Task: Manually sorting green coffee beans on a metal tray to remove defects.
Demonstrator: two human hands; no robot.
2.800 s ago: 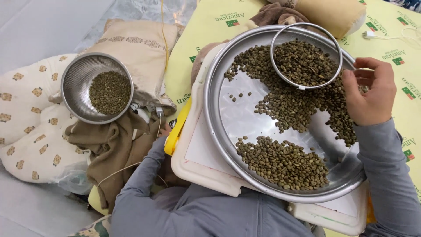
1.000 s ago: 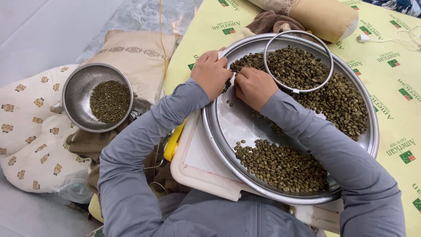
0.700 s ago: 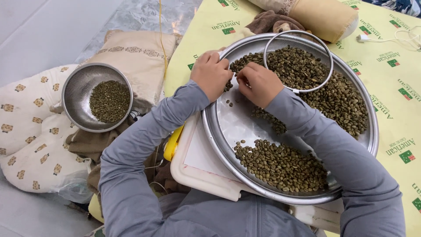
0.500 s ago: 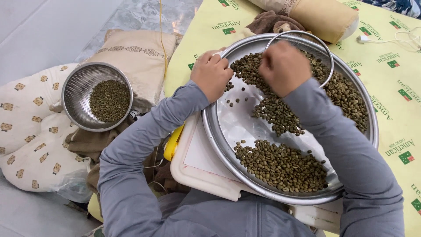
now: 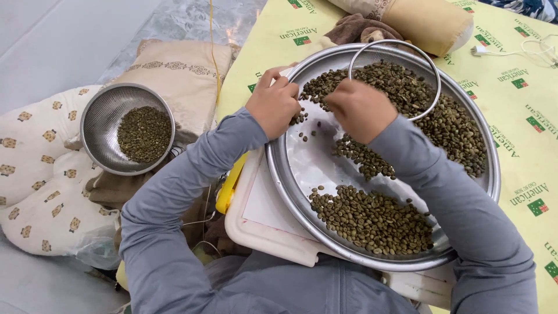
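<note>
Sorting step: your left hand curled at the round steel tray rim; your right hand clenched over green coffee beans, contents unseen. Next move likely called for fine pinching.

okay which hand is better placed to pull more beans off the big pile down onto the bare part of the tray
Right, probably. The right hand is on the big pile, at the ring's near edge, with bare tray just below. The left hand sits at the tray's rim beside only a few beans.

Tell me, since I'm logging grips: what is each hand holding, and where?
Left hand rests at the tray's rim; right hand is among beans. Any grip is hidden.
</note>
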